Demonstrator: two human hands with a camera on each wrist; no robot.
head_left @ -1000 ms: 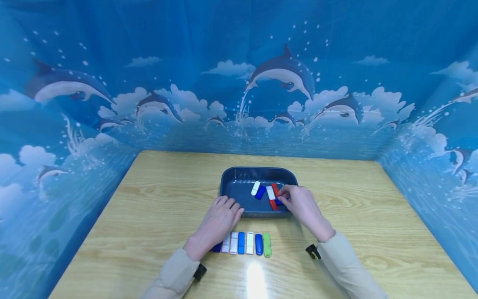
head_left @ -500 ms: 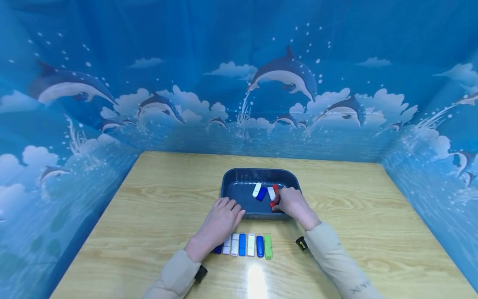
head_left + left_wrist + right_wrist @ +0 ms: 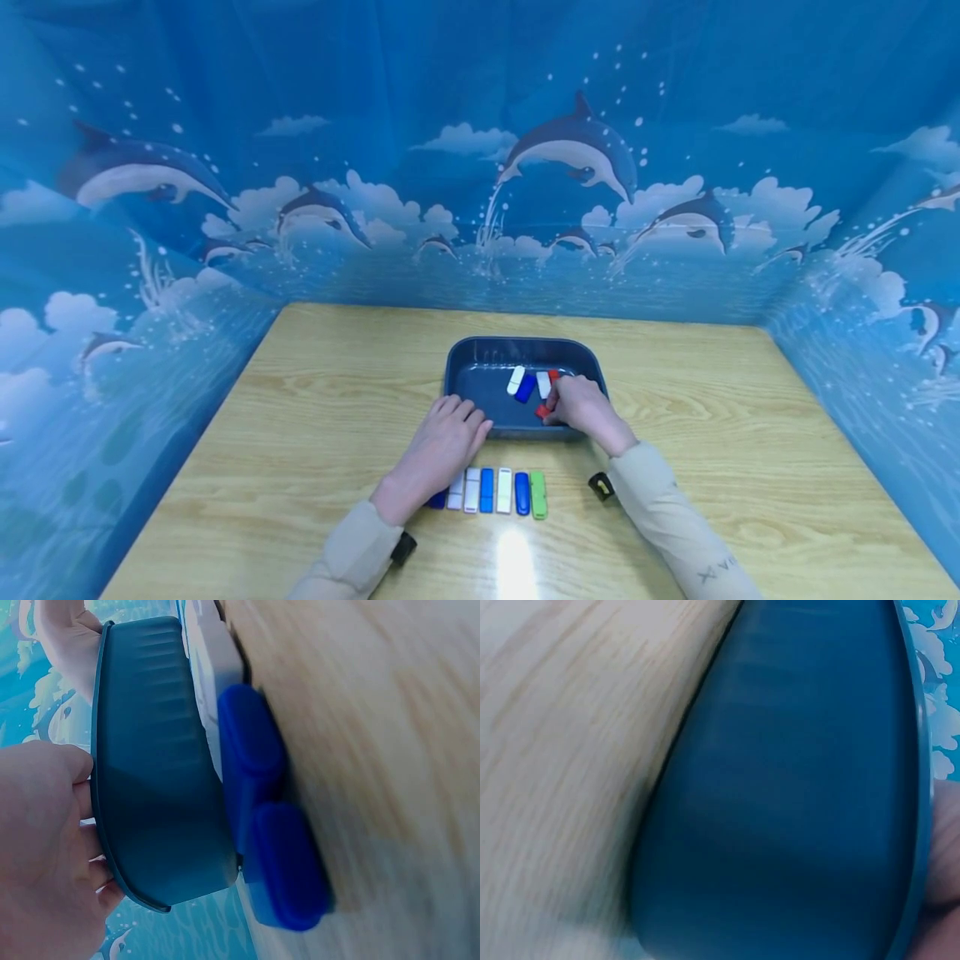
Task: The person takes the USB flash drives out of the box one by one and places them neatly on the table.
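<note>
My left hand (image 3: 441, 437) rests with its fingers over the near left rim of a dark blue tray (image 3: 476, 390); the left wrist view shows the fingertips reaching past the rim. My right hand (image 3: 585, 406) is inside the tray at its right end, where thumb and fingers pinch a red USB stick (image 3: 542, 412). Close by in the tray lie a white USB stick (image 3: 543, 385) and another red one (image 3: 553, 376), partly covered by the hand. Further left are a second white stick (image 3: 515, 380) and a dark blue one (image 3: 526, 388). In the right wrist view, the tray wall hides the fingertips.
Several USB sticks stand side by side in a row in front of the tray, from dark blue ones (image 3: 289, 866) at the left to a green one (image 3: 538, 495) at the right. My left forearm partly covers the row's left end. A dolphin-print curtain (image 3: 480, 167) surrounds the wooden table (image 3: 720, 400).
My right hand has moved left and slightly toward me within the tray and taken hold of the red USB stick, which has shifted a little left. The left hand stays on the rim.
</note>
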